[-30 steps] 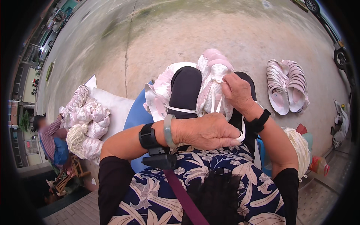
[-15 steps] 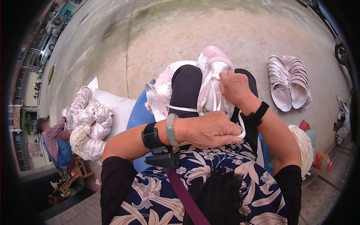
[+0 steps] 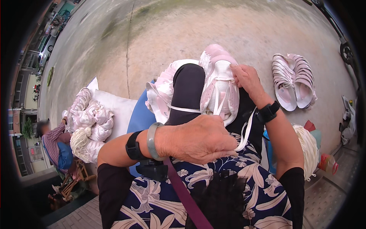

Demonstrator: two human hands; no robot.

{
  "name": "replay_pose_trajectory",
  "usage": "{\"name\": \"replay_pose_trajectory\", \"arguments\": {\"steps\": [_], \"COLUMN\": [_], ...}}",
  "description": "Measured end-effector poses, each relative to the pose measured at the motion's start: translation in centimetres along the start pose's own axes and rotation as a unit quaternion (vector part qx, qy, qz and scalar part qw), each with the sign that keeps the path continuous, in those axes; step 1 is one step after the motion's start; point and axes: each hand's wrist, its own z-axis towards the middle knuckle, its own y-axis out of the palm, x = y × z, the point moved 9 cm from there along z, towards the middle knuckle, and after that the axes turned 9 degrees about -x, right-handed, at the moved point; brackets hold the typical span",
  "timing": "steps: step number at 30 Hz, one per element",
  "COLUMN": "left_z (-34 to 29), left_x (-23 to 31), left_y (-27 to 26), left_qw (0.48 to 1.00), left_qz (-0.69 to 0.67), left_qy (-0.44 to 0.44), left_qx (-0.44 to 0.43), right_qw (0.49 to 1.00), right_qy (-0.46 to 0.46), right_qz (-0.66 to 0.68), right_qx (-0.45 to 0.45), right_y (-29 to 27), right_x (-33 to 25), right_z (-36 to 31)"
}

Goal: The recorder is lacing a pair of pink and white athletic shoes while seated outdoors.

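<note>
A pink and white shoe upper (image 3: pixel 219 89) rests between my knees, its toe pointing away from me. White laces run over its tongue. My left hand (image 3: pixel 198 139), with a jade-coloured bangle on the wrist, is closed in front of my lap and grips a white shoelace (image 3: pixel 247 131). The lace loops up from the fingers toward my right wrist. My right hand (image 3: pixel 248 81) pinches the right edge of the upper near the top of the lacing; what lies under the fingertips is partly hidden. More pink and white uppers (image 3: pixel 160 89) hang by my left knee, tied with a white cord.
Tied uppers (image 3: pixel 295 82) lie on the concrete at right. Bundled uppers (image 3: pixel 93 118) sit on a white sack (image 3: pixel 114 108) at left. A hank of white laces (image 3: pixel 306 149) and a plastic bottle (image 3: pixel 328 164) are near my right elbow. Another person (image 3: pixel 57 143) sits at far left.
My left hand has drawn slightly back toward me with the lace. My right hand has shifted a little up and right along the upper, and more of the tongue shows.
</note>
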Motion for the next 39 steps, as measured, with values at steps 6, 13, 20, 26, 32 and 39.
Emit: {"name": "replay_pose_trajectory", "arguments": {"steps": [6,13,20,26,32,39], "left_z": [-1.2,-0.8,0.3,1.2,2.1,2.2], "left_x": [0.5,2.9,4.2,4.4,5.6,5.7], "left_y": [0.6,1.1,-0.8,0.6,0.4,0.7], "left_qw": [0.996,0.993,0.989,0.987,0.980,0.980], "left_qz": [-0.084,-0.106,0.003,0.034,0.055,0.071], "left_qy": [-0.021,0.027,0.108,0.129,0.162,0.156], "left_qx": [-0.016,-0.051,0.096,0.088,0.101,0.101], "right_qw": [0.988,0.989,0.993,0.970,0.905,0.892], "right_qy": [0.088,0.084,-0.061,-0.229,-0.350,-0.361], "right_qz": [-0.115,-0.117,-0.094,-0.063,-0.240,-0.268], "right_qx": [-0.049,-0.043,0.037,-0.061,-0.034,-0.041], "right_y": [1.6,1.5,-0.7,0.8,3.3,4.2], "right_x": [1.0,1.1,-1.7,-5.5,-7.9,-7.3], "right_z": [1.9,1.6,-2.3,-7.9,-10.1,-10.0]}}
